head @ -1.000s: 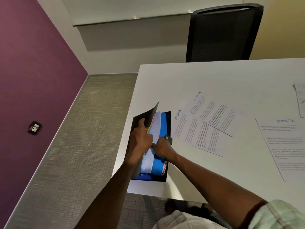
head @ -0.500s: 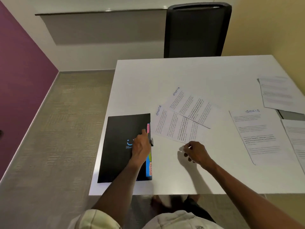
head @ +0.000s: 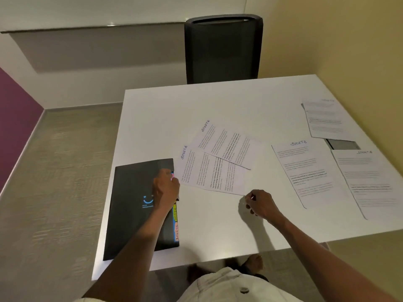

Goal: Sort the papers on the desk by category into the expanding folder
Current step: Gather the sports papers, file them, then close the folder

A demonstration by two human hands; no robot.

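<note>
Folder [head: 133,205] lies shut and flat at the near left of the desk [head: 218,105], its black cover up with a blue smile mark, its near left corner jutting over the desk edge. Coloured tabs [head: 175,223] stick out along its right side; the nearest reads SPORTS. The left hand [head: 166,190] rests on the folder's right edge, fingers curled over the cover at the top tabs; whether it grips the edge or only presses on it I cannot tell. Just right of the folder lie two overlapping sheets, both headed SPORTS: the near sheet [head: 209,171] touches or nearly touches the folder's far right corner, and the far sheet [head: 229,144] lies partly across it. The right hand [head: 260,204] sits at the near right corner of the near sheet, fingers curled, thumb and forefinger close together at the paper's corner; a pinch cannot be made out for sure. Farther right lies a third sheet [head: 305,171] headed SPORTS, and beside it at the right edge a fourth [head: 370,182] with the same heading. Beyond these, at the far right, a fifth sheet [head: 327,120] has a heading too faint to read, and a dark flat thing [head: 342,144] shows between it and the fourth. A black chair [head: 222,49] stands at the far side of the desk.
</note>
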